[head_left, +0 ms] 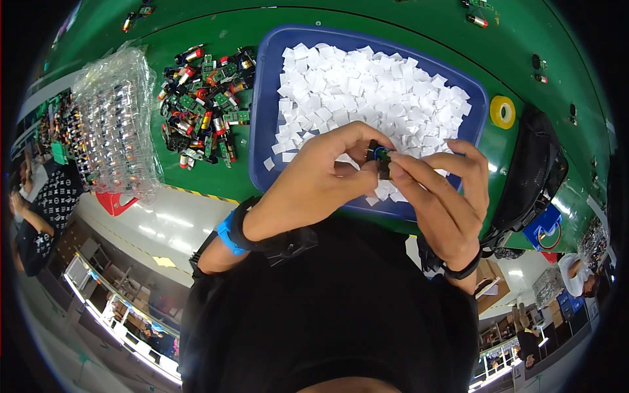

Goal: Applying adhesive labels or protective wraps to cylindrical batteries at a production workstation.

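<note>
Above the near part of a blue tray, my hands meet at a small circuit board assembly with a blue wire and dark parts. My left hand pinches it from the left between thumb and index finger. From the right, the thumb and index fingertip of my right hand grip the same assembly, while its other fingers are partly extended. Fingertips cover much of the assembly. The tray below holds a heap of small white square pieces, several of them hidden behind my hands.
Left of the tray lies a pile of circuit boards with small batteries. Beyond it, clear plastic packaging holds rows of similar parts. A yellow tape roll and a black bag are at right. Another person is at far left.
</note>
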`<state>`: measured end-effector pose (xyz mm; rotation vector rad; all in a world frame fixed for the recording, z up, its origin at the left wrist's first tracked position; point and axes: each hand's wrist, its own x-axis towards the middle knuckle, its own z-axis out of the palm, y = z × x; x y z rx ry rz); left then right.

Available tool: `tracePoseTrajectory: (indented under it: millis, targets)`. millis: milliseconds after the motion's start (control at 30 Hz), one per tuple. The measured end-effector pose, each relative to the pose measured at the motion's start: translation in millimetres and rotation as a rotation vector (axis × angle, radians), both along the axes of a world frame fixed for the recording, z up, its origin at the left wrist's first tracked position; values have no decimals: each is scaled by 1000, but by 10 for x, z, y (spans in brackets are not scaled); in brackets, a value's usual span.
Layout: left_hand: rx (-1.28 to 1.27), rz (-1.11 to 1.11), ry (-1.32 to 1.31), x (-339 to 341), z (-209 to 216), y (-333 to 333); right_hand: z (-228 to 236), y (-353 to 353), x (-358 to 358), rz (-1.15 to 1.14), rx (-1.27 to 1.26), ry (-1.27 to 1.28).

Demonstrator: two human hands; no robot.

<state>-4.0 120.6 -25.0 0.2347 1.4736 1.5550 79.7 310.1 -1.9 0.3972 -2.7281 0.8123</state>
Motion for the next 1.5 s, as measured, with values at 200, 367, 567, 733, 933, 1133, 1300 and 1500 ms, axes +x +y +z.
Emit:
tracePoseTrajectory:
  millis: [200, 367, 567, 733, 933, 1133, 1300, 1500]
  targets:
    - [-62, -134, 67, -72, 24, -90, -49, 24, -23, 5, -26, -11]
    - [83, 34, -277, -23, 44, -72, -34, 33, -29, 20, -19, -3]
    - [88, -15, -37, 37, -54, -89, -12, 20, -59, 45, 8, 0]
    - [59, -11, -146, -2, 3, -81, -8, 63, -39, 38, -80, -9]
    - [-5, 8, 17, 50, 20, -65, 167, 127, -105, 9, -268, -165]
    - [-86, -141, 118, -32, 92, -91, 45, 125, -208, 101, -331, -278]
    - [-129, -180, 119, -25, 114, -102, 28, 72, -188, 35, -330, -314]
    - [-10, -23, 142, 12, 52, -84, 48, 0, -231, -90, -486, -192]
